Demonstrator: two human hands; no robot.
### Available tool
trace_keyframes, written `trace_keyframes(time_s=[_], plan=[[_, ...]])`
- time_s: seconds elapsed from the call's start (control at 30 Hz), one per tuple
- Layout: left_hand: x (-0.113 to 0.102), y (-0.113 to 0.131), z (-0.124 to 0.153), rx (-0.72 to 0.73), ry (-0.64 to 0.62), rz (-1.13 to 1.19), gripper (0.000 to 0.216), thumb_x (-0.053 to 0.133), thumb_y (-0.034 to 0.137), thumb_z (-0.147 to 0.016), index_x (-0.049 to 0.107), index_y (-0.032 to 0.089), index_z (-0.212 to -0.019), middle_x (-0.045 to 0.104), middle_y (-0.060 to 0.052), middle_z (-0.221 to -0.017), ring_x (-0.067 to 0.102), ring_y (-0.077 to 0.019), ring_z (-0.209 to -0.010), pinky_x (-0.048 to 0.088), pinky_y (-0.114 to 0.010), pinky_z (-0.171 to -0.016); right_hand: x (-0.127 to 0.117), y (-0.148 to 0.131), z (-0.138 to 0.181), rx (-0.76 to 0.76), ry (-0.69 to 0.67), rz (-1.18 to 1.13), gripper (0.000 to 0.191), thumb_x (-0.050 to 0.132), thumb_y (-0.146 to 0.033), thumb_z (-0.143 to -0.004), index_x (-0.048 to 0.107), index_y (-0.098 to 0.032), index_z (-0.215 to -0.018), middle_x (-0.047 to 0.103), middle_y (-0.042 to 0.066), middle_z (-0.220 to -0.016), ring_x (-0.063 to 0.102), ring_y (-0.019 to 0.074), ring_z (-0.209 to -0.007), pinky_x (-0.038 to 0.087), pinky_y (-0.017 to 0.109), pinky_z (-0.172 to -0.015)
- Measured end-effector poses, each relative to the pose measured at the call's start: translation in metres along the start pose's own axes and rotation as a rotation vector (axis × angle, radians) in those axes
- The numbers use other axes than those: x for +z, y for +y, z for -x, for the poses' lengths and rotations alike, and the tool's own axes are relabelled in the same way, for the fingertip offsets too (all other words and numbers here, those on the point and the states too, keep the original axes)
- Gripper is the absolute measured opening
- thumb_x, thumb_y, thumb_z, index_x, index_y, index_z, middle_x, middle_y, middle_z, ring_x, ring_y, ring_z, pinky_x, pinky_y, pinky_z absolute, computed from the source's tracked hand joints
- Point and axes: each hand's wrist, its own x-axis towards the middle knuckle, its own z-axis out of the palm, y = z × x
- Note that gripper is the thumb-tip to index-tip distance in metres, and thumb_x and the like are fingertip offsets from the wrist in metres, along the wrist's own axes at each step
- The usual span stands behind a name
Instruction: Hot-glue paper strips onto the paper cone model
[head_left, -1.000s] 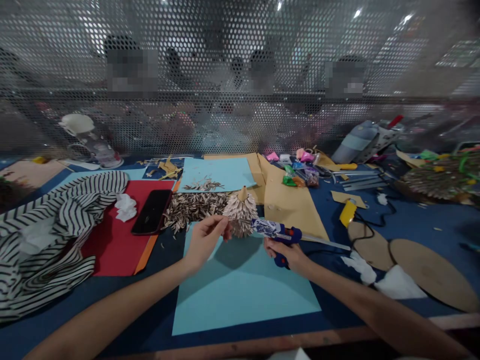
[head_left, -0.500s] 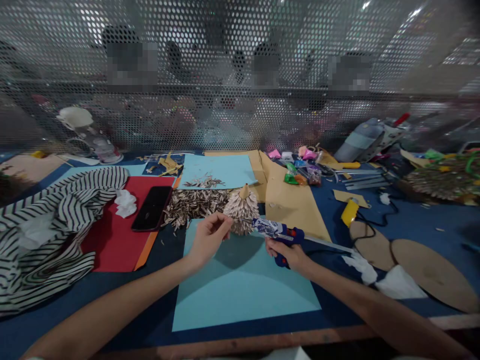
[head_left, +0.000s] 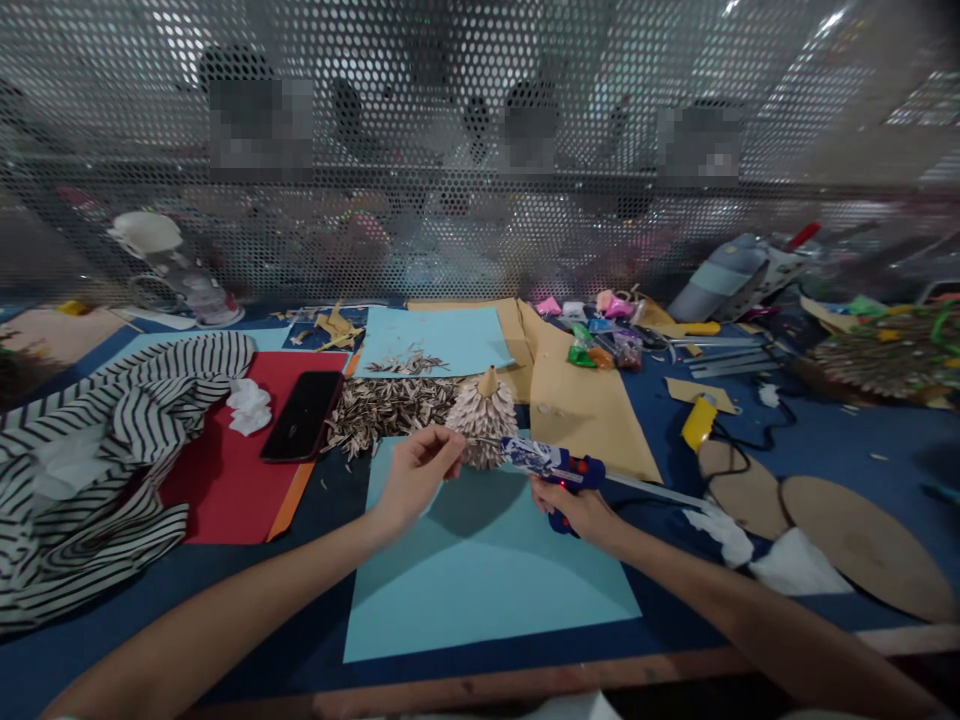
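Now my left hand (head_left: 416,476) is pinched closed against the lower left edge of the paper cone (head_left: 487,418) standing on the bench (head_left: 862,440); my right hand (head_left: 579,510) grips the glue gun (head_left: 556,463), nozzle at the cone's base.

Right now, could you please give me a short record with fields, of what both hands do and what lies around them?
Left hand: pinches the lower left edge of the paper cone
Right hand: grips the blue glue gun, nozzle toward the cone
Under the hands: light blue sheet
Behind the cone: pile of cut paper pieces
Left side: black phone on red sheet, beside striped cloth
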Motion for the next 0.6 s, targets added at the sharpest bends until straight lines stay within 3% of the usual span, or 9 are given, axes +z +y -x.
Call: trace_keyframes(time_s=[0.6], plan=[[-0.001,-0.0031,-0.0003,0.017,0.015,0.04,0.027,0.062,0.04,-0.081,0.057,0.016,-0.069,0.052,0.004,-0.057,0.045,-0.0064,-0.051,0.036,-0.018,-0.051,-0.0007,0.0039,0.001,0.079,-0.007,0.158,0.039,0.046,-0.055,-0.074,0.041,-0.023,-0.053,0.044,-0.001,-0.051,0.044,0.0141,-0.052,0.04,0.03,-0.057]])
